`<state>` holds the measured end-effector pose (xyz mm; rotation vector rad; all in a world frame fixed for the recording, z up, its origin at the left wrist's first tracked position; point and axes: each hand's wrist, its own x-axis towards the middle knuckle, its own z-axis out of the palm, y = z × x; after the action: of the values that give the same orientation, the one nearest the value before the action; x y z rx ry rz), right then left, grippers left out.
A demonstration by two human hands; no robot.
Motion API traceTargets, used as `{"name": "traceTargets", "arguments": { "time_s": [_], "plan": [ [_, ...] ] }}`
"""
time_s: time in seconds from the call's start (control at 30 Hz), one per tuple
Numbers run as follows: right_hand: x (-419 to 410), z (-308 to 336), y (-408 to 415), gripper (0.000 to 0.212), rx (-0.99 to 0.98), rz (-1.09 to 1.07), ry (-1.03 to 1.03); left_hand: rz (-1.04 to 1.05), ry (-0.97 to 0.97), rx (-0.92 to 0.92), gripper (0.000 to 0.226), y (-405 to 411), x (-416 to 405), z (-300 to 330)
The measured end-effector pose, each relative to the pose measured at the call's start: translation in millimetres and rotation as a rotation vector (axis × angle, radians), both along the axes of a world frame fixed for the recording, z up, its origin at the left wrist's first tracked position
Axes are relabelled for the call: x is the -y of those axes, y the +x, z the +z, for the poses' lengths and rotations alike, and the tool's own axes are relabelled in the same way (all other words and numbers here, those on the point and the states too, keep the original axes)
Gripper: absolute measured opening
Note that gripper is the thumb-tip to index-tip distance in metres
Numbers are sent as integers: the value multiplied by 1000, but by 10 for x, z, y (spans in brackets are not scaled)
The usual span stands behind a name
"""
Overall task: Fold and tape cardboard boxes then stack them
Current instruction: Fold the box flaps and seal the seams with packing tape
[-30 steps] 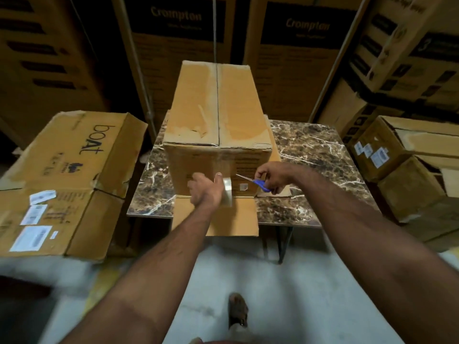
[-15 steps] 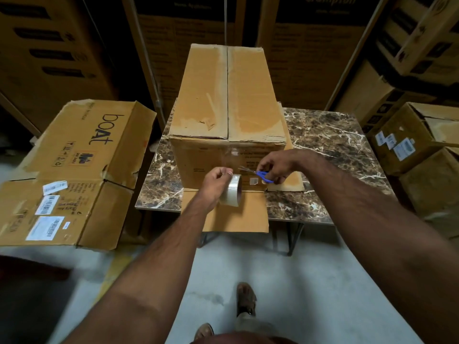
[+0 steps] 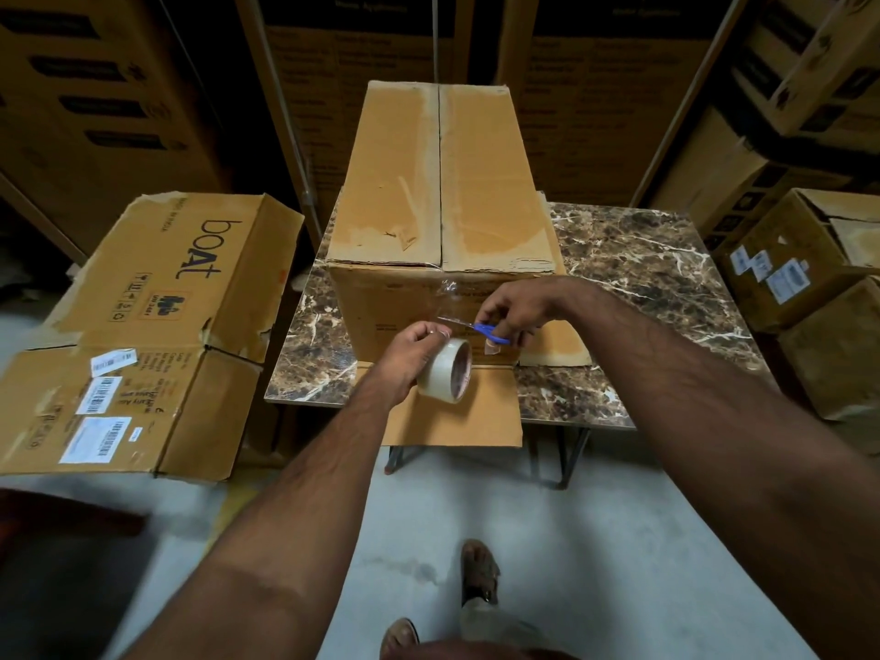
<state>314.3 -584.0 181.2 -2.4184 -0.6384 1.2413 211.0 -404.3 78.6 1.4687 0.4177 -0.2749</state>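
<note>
Both arms reach forward over the near edge of the table. The left hand (image 3: 413,351) curls its fingers around a roll of clear tape (image 3: 446,376), held on edge just in front of the box. The right hand (image 3: 512,311) grips blue-handled scissors (image 3: 478,329), their blades pointing left toward the strip of tape (image 3: 450,297) stretched from the roll up to the box's near face. Whether the blades are apart or together is hard to make out, and the clear strip itself barely shows.

The cardboard box (image 3: 440,183) stands on the marble-patterned table (image 3: 643,259), top flaps folded closed, one bottom flap lying flat toward the near side. A flattened "boAt" carton (image 3: 157,297) rests to the left. Stacked cartons fill the far wall and the right side, cut off by the frame. The floor (image 3: 595,540) is pale concrete.
</note>
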Motion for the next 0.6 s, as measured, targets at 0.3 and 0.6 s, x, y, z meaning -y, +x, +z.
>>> {"name": "traceTargets", "arguments": {
  "time_s": [0.3, 0.6],
  "plan": [
    [-6, 17, -6, 21, 132, 73, -35, 10, 13, 35, 9, -17, -4, -12],
    [82, -30, -106, 17, 153, 31, -141, -50, 116, 50, 16, -187, 5, -207]
  ]
}}
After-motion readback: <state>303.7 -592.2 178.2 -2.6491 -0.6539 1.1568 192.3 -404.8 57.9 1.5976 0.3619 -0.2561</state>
